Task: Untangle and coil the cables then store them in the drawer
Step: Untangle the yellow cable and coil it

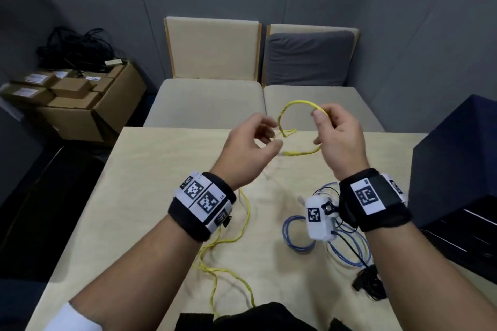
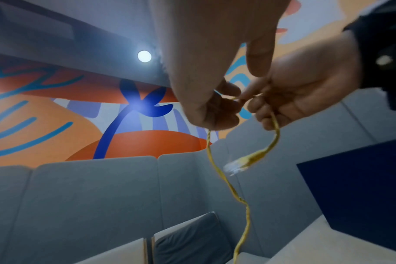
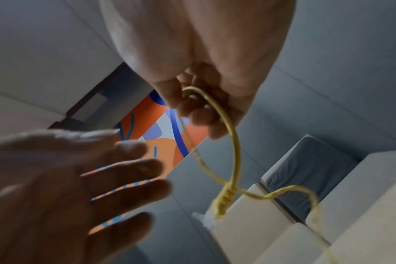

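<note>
My right hand pinches a yellow cable between thumb and forefinger, raised above the light wooden table. The cable arches in a loop to the left, and its short end hangs below the hand with a clear plug. The long remainder trails down over the table toward me. My left hand hovers just left of the loop with spread, loosely curved fingers and holds nothing. In the right wrist view the right hand grips the cable and the plug dangles.
A coiled blue cable and a black cable lie on the table under my right wrist. A dark blue drawer cabinet stands at the table's right. Cushioned benches lie beyond the table; cardboard boxes sit far left.
</note>
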A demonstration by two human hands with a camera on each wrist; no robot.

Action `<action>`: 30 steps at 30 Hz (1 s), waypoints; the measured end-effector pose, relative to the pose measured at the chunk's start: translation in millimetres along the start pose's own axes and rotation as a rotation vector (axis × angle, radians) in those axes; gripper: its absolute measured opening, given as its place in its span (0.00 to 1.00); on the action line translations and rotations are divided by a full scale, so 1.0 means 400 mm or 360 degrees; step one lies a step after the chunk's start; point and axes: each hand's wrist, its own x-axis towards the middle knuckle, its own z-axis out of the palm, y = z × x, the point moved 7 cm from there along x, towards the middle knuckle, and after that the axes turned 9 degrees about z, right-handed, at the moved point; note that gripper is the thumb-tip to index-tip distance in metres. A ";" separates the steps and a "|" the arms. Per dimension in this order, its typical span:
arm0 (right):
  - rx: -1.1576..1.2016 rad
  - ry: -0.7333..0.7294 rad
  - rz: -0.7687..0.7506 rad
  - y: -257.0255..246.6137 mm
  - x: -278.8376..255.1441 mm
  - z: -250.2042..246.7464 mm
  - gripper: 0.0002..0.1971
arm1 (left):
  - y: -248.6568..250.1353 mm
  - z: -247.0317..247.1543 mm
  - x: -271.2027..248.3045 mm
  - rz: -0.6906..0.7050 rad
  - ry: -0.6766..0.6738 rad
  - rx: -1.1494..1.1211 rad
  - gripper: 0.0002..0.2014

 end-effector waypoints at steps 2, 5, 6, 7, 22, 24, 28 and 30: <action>0.0102 -0.0002 0.0098 -0.008 -0.011 0.020 0.09 | 0.016 0.037 -0.009 0.0029 -0.0169 0.0132 0.10; 0.0254 -0.0116 0.0226 -0.018 -0.036 0.056 0.07 | 0.002 0.084 -0.031 -0.0034 -0.0350 0.0238 0.19; 0.0287 -0.0180 0.0254 -0.023 -0.046 0.066 0.06 | -0.001 0.089 -0.038 -0.0072 -0.0348 0.0196 0.20; 0.0297 -0.0247 0.0274 -0.025 -0.054 0.074 0.05 | -0.003 0.090 -0.043 -0.0100 -0.0329 0.0152 0.19; 0.0684 -0.0383 0.0402 -0.031 -0.084 0.032 0.14 | 0.059 0.149 -0.046 -0.0002 -0.0342 -0.0333 0.08; 0.0739 -0.0377 0.0444 -0.020 -0.075 0.019 0.15 | 0.073 0.168 -0.047 -0.0003 -0.0295 -0.0307 0.07; 0.0759 -0.0401 0.0418 -0.020 -0.077 0.003 0.14 | 0.085 0.190 -0.040 -0.0092 -0.0175 -0.0344 0.03; 0.0701 -0.0416 0.0412 -0.005 -0.076 -0.014 0.14 | 0.093 0.194 -0.041 -0.0123 -0.0184 -0.0417 0.05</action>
